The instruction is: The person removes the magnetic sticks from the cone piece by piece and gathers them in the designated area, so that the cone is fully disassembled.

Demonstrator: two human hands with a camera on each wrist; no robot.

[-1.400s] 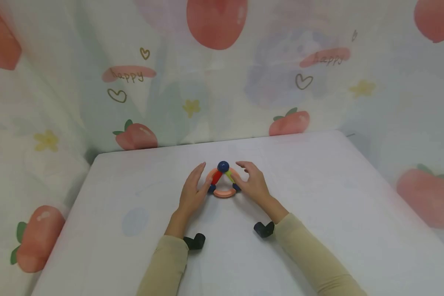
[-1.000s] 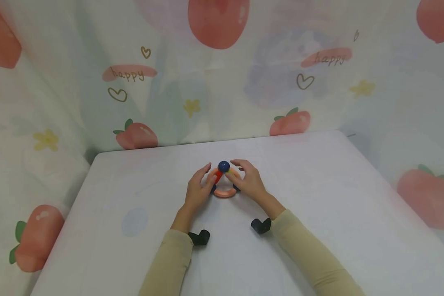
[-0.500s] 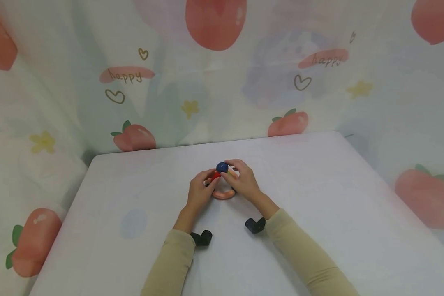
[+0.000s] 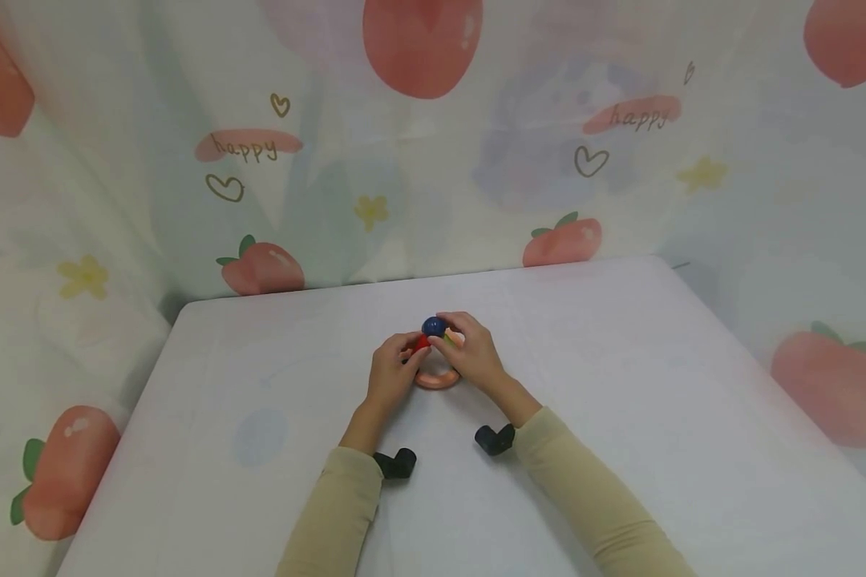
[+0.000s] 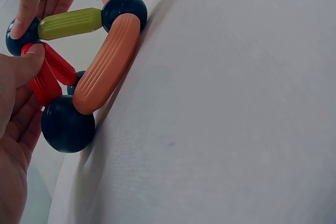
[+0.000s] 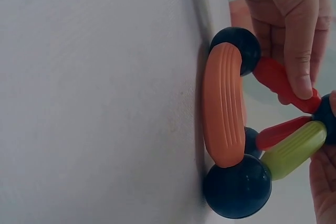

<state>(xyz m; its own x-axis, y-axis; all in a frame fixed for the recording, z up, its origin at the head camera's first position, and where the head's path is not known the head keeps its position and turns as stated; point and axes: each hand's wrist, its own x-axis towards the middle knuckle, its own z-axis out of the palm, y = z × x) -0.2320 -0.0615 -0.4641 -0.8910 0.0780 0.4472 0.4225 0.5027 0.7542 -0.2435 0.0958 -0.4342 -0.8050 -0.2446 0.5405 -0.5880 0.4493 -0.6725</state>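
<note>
A pyramid-like toy of magnetic rods and balls stands on the white table, with orange curved rods (image 4: 436, 381) along its base and dark blue balls (image 5: 68, 124) at its corners. Two red rods (image 6: 278, 80) and a lime-green rod (image 5: 71, 23) slope up to a top blue ball (image 4: 434, 325). My left hand (image 4: 391, 373) pinches one red rod between thumb and fingers, just below that ball. On the other side, my right hand (image 4: 478, 359) grips the top ball with thumb and fingers. The head view hides most of the far base behind the hands.
The white-covered table (image 4: 260, 497) extends around the toy on all sides. Behind it hangs a patterned curtain (image 4: 433, 176) with peaches and lettering. A black wrist-worn camera (image 4: 398, 463) sits at the left cuff, another black camera (image 4: 494, 439) at the right.
Both hands have moved inward from the toy's sides. The left fingers have come together on the red rod, and the right hand has taken hold of the top ball. The toy stays in place.
</note>
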